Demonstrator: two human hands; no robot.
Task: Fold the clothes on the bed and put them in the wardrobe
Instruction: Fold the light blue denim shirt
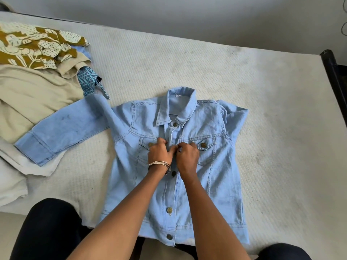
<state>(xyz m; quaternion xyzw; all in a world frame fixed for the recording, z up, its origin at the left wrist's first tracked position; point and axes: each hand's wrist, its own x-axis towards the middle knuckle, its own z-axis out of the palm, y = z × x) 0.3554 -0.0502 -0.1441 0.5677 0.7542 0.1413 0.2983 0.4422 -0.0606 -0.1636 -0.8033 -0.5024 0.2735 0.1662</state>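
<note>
Both hands at the chest placket of a light blue denim jacket (187, 166) on the bed (262, 91).

Jacket lies face up, collar away from the person, hem at the near edge of the mattress. Its sleeve on the person's left stretches out over a pile of clothes (37, 72); the other sleeve is tucked behind the shoulder. Left hand (159, 152), bangles (159, 165) on the wrist, fingers curled, pinching the placket edge just beside the left chest pocket button. Right hand (187, 156) touches the left, fingers curled on the opposite edge of the front opening. Both grips clamped on jacket fabric. 3 buttons show along the front below the hands, 1 at the collar. Pile holds a beige garment, a mustard floral print, a blue patterned piece.
</note>
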